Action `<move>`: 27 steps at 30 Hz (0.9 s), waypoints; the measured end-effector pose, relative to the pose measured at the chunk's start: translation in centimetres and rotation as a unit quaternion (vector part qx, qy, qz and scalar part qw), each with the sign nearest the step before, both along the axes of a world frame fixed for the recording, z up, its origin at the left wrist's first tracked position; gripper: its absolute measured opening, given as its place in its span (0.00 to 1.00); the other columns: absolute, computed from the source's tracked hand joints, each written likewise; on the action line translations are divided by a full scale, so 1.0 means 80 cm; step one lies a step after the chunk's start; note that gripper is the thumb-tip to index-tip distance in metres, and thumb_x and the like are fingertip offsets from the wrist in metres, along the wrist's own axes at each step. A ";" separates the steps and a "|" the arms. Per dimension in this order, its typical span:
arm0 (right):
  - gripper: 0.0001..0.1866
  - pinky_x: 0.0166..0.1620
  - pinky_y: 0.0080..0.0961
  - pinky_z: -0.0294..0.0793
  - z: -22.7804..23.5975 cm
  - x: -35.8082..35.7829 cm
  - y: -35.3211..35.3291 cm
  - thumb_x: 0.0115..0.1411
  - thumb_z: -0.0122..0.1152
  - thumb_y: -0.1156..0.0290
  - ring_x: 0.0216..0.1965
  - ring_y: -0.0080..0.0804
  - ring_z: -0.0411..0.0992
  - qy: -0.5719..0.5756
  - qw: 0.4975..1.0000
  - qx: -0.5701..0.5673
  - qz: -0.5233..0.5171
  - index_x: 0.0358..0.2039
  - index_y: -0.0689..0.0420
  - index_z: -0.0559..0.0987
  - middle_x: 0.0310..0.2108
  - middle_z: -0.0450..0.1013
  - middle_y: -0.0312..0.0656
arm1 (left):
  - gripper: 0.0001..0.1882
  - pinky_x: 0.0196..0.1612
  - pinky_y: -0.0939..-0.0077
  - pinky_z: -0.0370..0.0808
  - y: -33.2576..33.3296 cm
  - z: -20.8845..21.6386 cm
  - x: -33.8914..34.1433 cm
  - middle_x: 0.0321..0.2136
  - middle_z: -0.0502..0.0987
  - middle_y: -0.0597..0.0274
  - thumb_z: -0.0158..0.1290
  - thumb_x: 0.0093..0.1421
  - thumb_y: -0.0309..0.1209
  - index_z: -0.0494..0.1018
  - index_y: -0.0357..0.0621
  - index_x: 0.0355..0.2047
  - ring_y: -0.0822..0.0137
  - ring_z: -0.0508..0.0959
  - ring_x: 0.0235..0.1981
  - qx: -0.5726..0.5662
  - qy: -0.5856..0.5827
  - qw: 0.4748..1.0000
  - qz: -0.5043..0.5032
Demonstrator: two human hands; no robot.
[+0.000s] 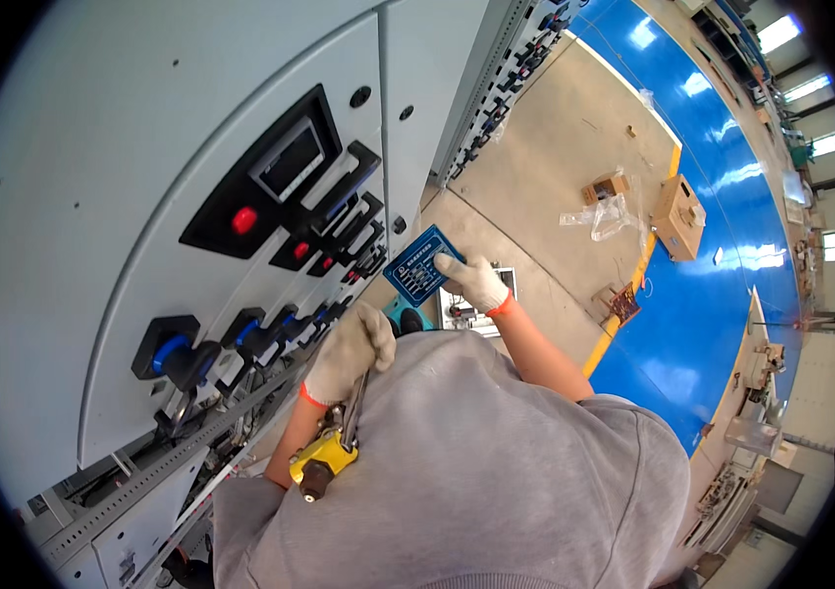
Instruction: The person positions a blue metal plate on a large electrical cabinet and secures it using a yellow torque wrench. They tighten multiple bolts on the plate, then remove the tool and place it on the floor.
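Note:
My right hand (476, 282), in a pale work glove with an orange cuff, pinches a blue rectangular nameplate (417, 267) with white markings by its right edge, thumb on top. The plate is beside the grey cabinet front (241, 147), apart from it. Lower and to the left, my gloved left hand (349, 346) is closed round the grey handles of a hand riveter (324, 463). Its yellow head and dark nose point down toward me, in front of my grey shirt. My left fingers are partly hidden.
Black rotary handles (172, 353) and a panel with a small display (290, 162) jut from the cabinet on the left. An open white box (506, 285) with parts is behind my right hand. Cardboard boxes (677, 218) and clear plastic wrap (614, 216) lie on the floor.

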State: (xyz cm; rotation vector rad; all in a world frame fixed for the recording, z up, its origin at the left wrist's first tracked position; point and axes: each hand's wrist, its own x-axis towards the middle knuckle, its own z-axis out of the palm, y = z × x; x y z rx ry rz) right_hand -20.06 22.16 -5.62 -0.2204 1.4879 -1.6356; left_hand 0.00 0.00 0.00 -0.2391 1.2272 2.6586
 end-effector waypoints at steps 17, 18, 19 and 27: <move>0.20 0.37 0.26 0.73 0.141 0.067 -0.043 0.67 0.69 0.55 0.33 0.20 0.72 0.203 0.942 0.149 0.221 0.35 0.64 0.82 0.28 0.77 0.36 | 0.18 0.53 0.68 0.81 -0.004 0.004 0.053 0.50 0.82 0.50 0.54 0.67 0.27 0.73 0.37 0.57 0.57 0.84 0.48 -0.445 0.092 0.891 -0.014; 0.21 0.38 0.26 0.74 0.128 0.059 -0.036 0.68 0.68 0.55 0.33 0.20 0.73 0.190 0.946 0.145 0.221 0.36 0.65 0.83 0.29 0.78 0.36 | 0.23 0.52 0.67 0.82 -0.007 -0.007 0.053 0.51 0.81 0.49 0.46 0.71 0.28 0.63 0.35 0.65 0.59 0.85 0.50 -0.459 0.111 0.881 -0.030; 0.22 0.39 0.26 0.75 0.113 0.052 -0.031 0.68 0.68 0.54 0.34 0.21 0.73 0.176 0.950 0.139 0.219 0.37 0.66 0.83 0.30 0.78 0.36 | 0.25 0.51 0.66 0.83 -0.003 0.014 0.049 0.52 0.81 0.48 0.45 0.73 0.30 0.61 0.34 0.67 0.58 0.85 0.49 -0.362 0.076 0.929 -0.030; 0.24 0.45 0.26 0.76 0.095 0.029 -0.022 0.74 0.60 0.54 0.38 0.22 0.73 0.156 0.966 0.016 0.207 0.42 0.69 0.83 0.35 0.79 0.36 | 0.29 0.43 0.62 0.84 0.012 0.047 0.048 0.51 0.80 0.39 0.43 0.73 0.37 0.60 0.31 0.68 0.48 0.86 0.44 0.019 -0.065 0.996 0.056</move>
